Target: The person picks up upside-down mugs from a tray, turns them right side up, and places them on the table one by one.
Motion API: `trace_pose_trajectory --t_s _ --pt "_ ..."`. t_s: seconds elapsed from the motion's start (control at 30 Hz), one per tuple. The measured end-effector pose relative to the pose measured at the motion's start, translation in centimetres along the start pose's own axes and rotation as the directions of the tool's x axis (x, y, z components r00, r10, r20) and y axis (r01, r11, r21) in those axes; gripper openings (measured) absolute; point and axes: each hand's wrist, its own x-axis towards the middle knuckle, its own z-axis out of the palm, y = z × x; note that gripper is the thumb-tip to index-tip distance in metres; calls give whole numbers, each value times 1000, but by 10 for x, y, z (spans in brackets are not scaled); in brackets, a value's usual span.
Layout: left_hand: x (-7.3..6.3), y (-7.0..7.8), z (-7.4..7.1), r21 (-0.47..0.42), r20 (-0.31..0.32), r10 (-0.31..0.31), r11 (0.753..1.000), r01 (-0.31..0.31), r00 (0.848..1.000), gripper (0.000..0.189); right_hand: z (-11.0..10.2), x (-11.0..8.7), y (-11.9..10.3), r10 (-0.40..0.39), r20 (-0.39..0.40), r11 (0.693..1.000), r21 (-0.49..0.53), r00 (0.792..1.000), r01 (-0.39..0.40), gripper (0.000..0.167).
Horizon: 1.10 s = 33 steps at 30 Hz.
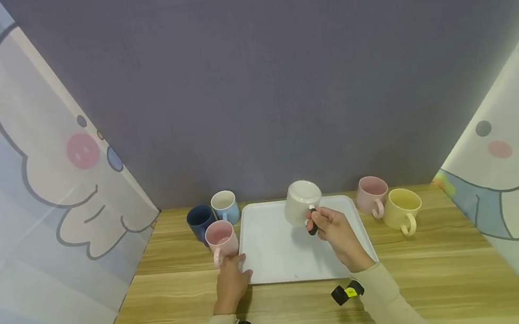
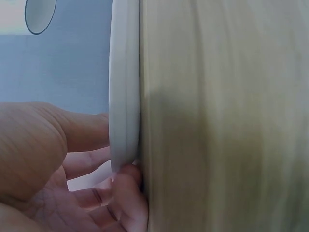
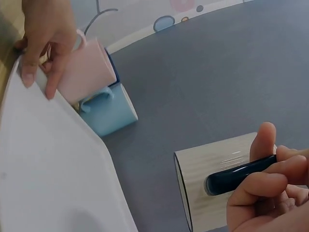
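Observation:
A cream mug point(image 1: 297, 207) with a black handle point(image 3: 236, 175) is upside down, its dark rim facing the white tray point(image 1: 279, 253) below. My right hand point(image 1: 340, 235) pinches the handle and holds the mug above the tray's back part, apart from the surface. At the front left corner of the tray, my left hand point(image 1: 232, 282) grips the edge. Its thumb point(image 2: 89, 131) lies on the upper side in the left wrist view, and curled fingers point(image 2: 129, 198) reach the corner from below. The pink mug point(image 1: 222, 241) stands just behind that hand.
Left of the tray, a dark blue mug point(image 1: 200, 221) and a light blue mug point(image 1: 226, 207) stand behind the pink one. A second pink mug point(image 1: 371, 194) and a yellow mug point(image 1: 402, 212) are on the right. A grey wall point(image 1: 251, 88) rises behind the wooden table point(image 1: 296, 313).

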Motion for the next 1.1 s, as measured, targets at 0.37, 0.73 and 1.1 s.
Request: trace_pose_trajectory --t_s 0.37,0.73,1.1 --pt "0 2 1 28 -11 -2 1000 2 1000 43 -1 -5 8 -35 200 905 423 979 -54 25" --pt "-10 28 -3 102 -138 -27 994 42 990 30 8 -6 25 -214 418 466 838 883 -283 40" --pt "-2 92 2 -682 114 64 731 32 991 27 29 -12 38 -368 411 185 912 834 -367 25"
